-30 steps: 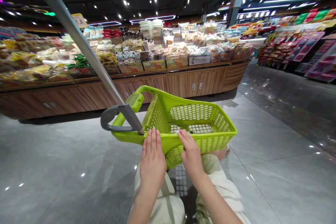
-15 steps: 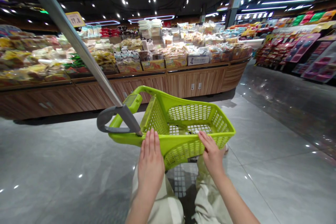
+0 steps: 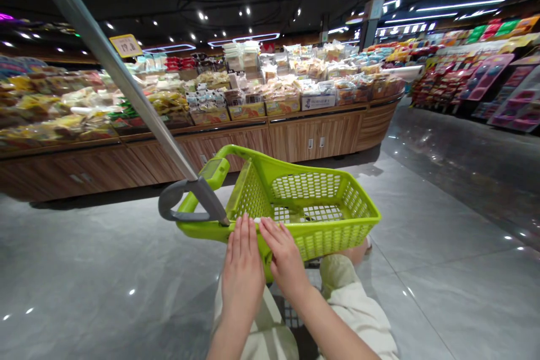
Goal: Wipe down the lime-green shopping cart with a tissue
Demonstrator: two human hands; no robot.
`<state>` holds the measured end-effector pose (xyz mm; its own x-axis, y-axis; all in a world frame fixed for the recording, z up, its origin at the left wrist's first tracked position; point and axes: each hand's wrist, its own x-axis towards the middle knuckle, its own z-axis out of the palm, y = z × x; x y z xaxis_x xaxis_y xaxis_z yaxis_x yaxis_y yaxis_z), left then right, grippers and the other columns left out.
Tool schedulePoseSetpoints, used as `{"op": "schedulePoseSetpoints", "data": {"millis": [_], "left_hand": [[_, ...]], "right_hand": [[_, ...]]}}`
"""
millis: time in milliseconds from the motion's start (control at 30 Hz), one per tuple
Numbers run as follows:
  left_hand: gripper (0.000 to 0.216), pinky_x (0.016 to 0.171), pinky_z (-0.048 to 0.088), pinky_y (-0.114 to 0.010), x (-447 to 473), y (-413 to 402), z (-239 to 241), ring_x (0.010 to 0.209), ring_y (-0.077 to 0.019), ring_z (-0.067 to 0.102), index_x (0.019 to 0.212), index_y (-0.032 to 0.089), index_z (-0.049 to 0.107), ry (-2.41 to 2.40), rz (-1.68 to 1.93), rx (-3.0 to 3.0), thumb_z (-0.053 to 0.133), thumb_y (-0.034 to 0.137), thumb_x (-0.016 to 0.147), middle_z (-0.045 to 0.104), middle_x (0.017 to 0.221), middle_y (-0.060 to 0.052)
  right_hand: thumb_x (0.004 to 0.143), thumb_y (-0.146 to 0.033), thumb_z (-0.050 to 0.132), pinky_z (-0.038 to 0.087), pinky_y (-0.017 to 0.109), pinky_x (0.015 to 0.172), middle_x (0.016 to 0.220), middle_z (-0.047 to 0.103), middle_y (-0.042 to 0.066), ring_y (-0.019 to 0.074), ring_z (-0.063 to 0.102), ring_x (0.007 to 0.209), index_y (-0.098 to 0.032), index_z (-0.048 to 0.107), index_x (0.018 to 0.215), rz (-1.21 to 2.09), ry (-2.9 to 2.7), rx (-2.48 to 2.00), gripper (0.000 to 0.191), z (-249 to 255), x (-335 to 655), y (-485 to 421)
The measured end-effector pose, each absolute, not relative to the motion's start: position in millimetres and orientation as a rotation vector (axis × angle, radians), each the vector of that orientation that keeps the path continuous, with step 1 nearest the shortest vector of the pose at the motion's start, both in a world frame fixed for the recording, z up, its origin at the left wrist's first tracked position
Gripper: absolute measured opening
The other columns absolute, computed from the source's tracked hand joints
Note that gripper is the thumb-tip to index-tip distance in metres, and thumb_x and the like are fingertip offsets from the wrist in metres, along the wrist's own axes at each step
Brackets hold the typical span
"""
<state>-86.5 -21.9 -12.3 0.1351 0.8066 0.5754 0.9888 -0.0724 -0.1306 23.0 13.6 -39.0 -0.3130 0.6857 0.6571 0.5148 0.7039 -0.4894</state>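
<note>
A lime-green plastic shopping cart (image 3: 295,202) with a perforated basket stands right in front of me, side-on. My left hand (image 3: 243,261) lies on its near rim with fingers stretched out side by side, the thumb hidden. Close beside it, my right hand (image 3: 287,256) rests on the same rim, fingers bent over it. A small white thing (image 3: 257,220) peeks out at the right fingertips; what it is cannot be made out. Just left of my hands, a grey loop handle (image 3: 192,201) on a slanting metal pole (image 3: 126,79) meets the cart's rim.
Behind the cart runs a long wood-panelled display counter (image 3: 316,135) heaped with packaged food. A yellow price sign (image 3: 126,45) stands above it. More stocked shelves (image 3: 485,79) rise on the right. My legs (image 3: 346,304) are beneath the cart's near side, over the grey tiled floor (image 3: 422,225).
My right hand has slid left along the rim, from mid-basket to beside my left hand, and the white thing went with it. The left hand stays in place on the rim.
</note>
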Motion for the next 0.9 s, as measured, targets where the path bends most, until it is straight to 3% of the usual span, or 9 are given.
{"op": "schedulePoseSetpoints", "data": {"millis": [267, 433, 633, 767, 900], "left_hand": [[0.072, 0.118, 0.029, -0.047, -85, -22, -12, 0.147, -0.0288, 0.022, 0.154, 0.007, 0.007, -1.744, -0.545, -1.959, 0.037, 0.007, 0.088, 0.028, 0.157, -0.019], [0.071, 0.117, 0.030, -0.048, -84, -20, -14, 0.147, -0.0288, 0.022, 0.154, 0.008, 0.006, -1.736, -0.570, -1.949, 0.035, 0.006, 0.089, 0.030, 0.157, -0.020], [0.067, 0.117, 0.031, -0.046, -87, -21, -13, 0.147, -0.0272, 0.022, 0.153, 0.008, 0.017, -1.720, -0.523, -1.947, 0.035, 0.008, 0.089, 0.031, 0.157, -0.017], [0.065, 0.117, 0.031, -0.046, -87, -23, -11, 0.147, -0.0277, 0.022, 0.153, 0.006, 0.018, -1.728, -0.508, -1.951, 0.036, 0.010, 0.090, 0.030, 0.157, -0.017], [0.067, 0.118, 0.029, -0.045, -86, -24, -10, 0.147, -0.0276, 0.022, 0.153, 0.006, 0.015, -1.748, -0.530, -1.963, 0.037, 0.010, 0.091, 0.028, 0.158, -0.017]], "right_hand": [[0.065, 0.008, 0.033, 0.034, 0.051, 0.116, 0.144, 0.052, 0.004, 0.0182, 0.044, 0.137, -0.029, 0.037, 0.148, 0.049, -1.793, -1.287, 0.091, -92, 142, 23], [0.062, 0.009, 0.034, 0.038, 0.049, 0.114, 0.145, 0.051, 0.006, 0.0187, 0.042, 0.138, -0.025, 0.034, 0.150, 0.119, -1.840, -1.156, 0.094, -66, 79, 18], [0.064, 0.006, 0.036, 0.037, 0.045, 0.115, 0.147, 0.048, 0.008, 0.0178, 0.039, 0.140, -0.019, 0.034, 0.150, 0.247, -1.940, -0.929, 0.089, -34, 7, 12], [0.060, 0.007, 0.034, 0.032, 0.048, 0.117, 0.150, 0.044, 0.005, 0.0171, 0.035, 0.142, -0.023, 0.030, 0.151, 0.193, -1.976, -1.006, 0.096, -57, 59, 15], [0.066, 0.008, 0.033, 0.031, 0.052, 0.116, 0.147, 0.049, 0.004, 0.0177, 0.041, 0.139, -0.029, 0.036, 0.149, 0.114, -1.864, -1.230, 0.090, -84, 131, 21]]}}
